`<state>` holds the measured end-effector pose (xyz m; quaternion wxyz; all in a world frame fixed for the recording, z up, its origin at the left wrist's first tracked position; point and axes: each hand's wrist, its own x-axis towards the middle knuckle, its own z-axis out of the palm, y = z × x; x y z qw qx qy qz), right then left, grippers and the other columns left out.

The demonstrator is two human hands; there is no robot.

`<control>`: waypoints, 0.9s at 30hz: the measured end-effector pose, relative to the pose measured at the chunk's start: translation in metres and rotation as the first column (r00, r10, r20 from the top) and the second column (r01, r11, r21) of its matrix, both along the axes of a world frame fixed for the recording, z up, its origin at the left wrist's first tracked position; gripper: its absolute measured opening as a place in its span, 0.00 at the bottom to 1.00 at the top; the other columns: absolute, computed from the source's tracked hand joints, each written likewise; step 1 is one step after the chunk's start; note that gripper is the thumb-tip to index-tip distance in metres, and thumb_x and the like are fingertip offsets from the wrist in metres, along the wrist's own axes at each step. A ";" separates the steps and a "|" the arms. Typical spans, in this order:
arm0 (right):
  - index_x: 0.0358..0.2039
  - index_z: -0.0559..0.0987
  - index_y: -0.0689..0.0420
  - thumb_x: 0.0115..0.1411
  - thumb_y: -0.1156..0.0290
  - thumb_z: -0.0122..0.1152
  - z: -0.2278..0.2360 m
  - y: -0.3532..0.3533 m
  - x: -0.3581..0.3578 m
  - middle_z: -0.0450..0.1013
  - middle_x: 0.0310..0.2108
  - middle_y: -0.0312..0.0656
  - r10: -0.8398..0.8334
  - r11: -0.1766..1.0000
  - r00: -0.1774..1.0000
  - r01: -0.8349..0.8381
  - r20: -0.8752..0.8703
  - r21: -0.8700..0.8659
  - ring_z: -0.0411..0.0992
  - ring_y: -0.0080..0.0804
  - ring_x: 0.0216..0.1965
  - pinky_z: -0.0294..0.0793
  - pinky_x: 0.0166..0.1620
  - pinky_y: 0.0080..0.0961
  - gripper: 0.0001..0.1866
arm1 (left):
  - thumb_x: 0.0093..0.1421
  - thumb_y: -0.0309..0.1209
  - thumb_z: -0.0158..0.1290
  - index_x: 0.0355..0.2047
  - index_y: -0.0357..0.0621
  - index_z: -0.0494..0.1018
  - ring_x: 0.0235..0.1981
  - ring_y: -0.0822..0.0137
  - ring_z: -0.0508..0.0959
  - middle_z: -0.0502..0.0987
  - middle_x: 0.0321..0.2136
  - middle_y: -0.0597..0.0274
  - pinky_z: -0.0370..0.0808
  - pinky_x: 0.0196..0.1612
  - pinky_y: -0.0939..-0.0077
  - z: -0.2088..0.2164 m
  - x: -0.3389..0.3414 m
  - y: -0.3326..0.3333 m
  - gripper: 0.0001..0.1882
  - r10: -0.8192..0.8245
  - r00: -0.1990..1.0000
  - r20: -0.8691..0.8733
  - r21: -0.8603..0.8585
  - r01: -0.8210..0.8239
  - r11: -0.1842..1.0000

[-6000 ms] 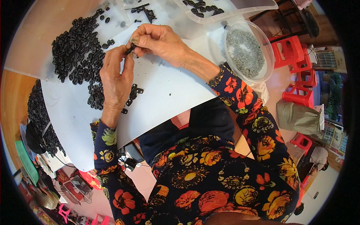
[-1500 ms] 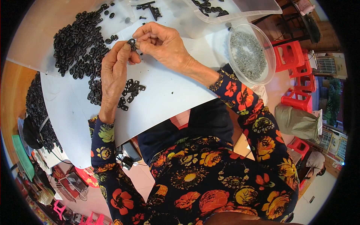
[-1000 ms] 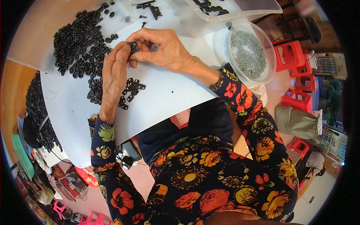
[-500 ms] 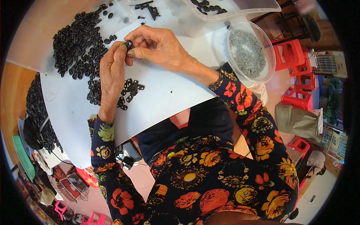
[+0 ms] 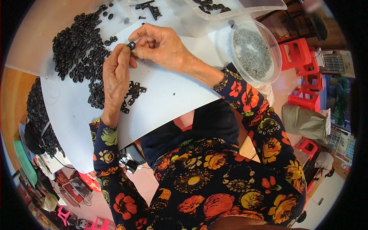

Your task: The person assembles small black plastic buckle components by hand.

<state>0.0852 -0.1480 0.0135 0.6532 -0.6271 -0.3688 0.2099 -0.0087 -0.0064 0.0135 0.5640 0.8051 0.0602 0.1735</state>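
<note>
Between the fingertips of my left hand (image 5: pixel 117 71) is a small black plastic part (image 5: pixel 131 45) with a round hole. The fingers of my right hand (image 5: pixel 163 48) are bent close beside it, thumb and fingers drawn together; whether they hold anything is hidden. Both hands are above the white table. A big heap of black oval parts (image 5: pixel 74 46) lies to the left of my left hand. Around my left wrist are smaller groups of black parts (image 5: pixel 96 94), some showing to its right (image 5: pixel 134 91).
A round clear tub of small silvery metal pieces (image 5: pixel 253 50) stands at the right. Beyond my hands are black sprue-like pieces (image 5: pixel 153 9) and a clear bin (image 5: pixel 245 8). Black pieces are piled past the table's left edge (image 5: pixel 40 119). Red stools (image 5: pixel 295 53) stand at the right.
The black part has turned slightly in my left fingertips, its hole now more in sight. My right thumb has drawn back a little from it.
</note>
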 end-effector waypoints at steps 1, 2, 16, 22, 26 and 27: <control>0.44 0.72 0.62 0.56 0.78 0.59 -0.001 0.000 0.000 0.74 0.26 0.34 0.003 1.000 1.000 -0.003 0.004 -0.005 0.70 0.15 0.28 0.69 0.33 0.14 0.15 | 0.67 0.36 0.40 0.31 0.38 0.71 0.21 0.80 0.61 0.67 0.17 0.71 0.58 0.24 0.84 0.000 0.000 0.000 0.15 -0.002 1.000 0.000 -0.001 0.002 1.000; 0.44 0.72 0.62 0.56 0.78 0.59 -0.001 -0.001 0.000 0.74 0.26 0.34 0.002 1.000 1.000 -0.002 0.003 -0.006 0.70 0.15 0.28 0.69 0.33 0.14 0.15 | 0.68 0.37 0.40 0.30 0.39 0.70 0.22 0.80 0.62 0.67 0.18 0.71 0.58 0.26 0.84 0.001 0.001 0.001 0.16 -0.032 0.999 -0.022 -0.028 0.031 0.999; 0.38 0.73 0.66 0.54 0.77 0.61 0.006 0.003 -0.004 0.75 0.21 0.38 0.046 0.993 0.994 -0.034 -0.103 0.116 0.68 0.15 0.21 0.67 0.26 0.12 0.11 | 0.66 0.37 0.38 0.27 0.39 0.68 0.20 0.79 0.61 0.65 0.17 0.71 0.58 0.25 0.82 -0.003 0.002 0.009 0.17 -0.102 0.995 -0.023 -0.001 0.102 0.995; 0.42 0.74 0.63 0.53 0.76 0.66 0.004 -0.001 0.000 0.72 0.24 0.33 0.054 0.998 0.984 -0.058 0.169 0.020 0.69 0.16 0.25 0.72 0.34 0.16 0.16 | 0.66 0.39 0.39 0.26 0.39 0.68 0.22 0.79 0.62 0.65 0.18 0.71 0.59 0.27 0.84 0.000 0.001 0.001 0.18 -0.009 0.997 -0.071 -0.209 -0.006 0.978; 0.42 0.74 0.62 0.51 0.77 0.66 0.002 0.000 0.000 0.71 0.23 0.33 0.032 0.999 0.974 -0.034 0.223 0.008 0.68 0.16 0.24 0.72 0.33 0.16 0.18 | 0.66 0.39 0.40 0.27 0.39 0.68 0.22 0.79 0.61 0.64 0.18 0.70 0.58 0.26 0.84 -0.004 0.002 0.005 0.17 -0.060 0.997 -0.050 -0.228 0.047 0.973; 0.42 0.74 0.62 0.50 0.77 0.67 0.003 0.000 0.001 0.71 0.22 0.33 0.039 0.999 0.965 -0.040 0.258 -0.002 0.68 0.16 0.24 0.72 0.32 0.16 0.18 | 0.65 0.39 0.40 0.27 0.38 0.68 0.22 0.78 0.61 0.64 0.18 0.70 0.58 0.26 0.84 -0.005 0.002 0.005 0.17 -0.066 0.997 -0.042 -0.225 0.055 0.973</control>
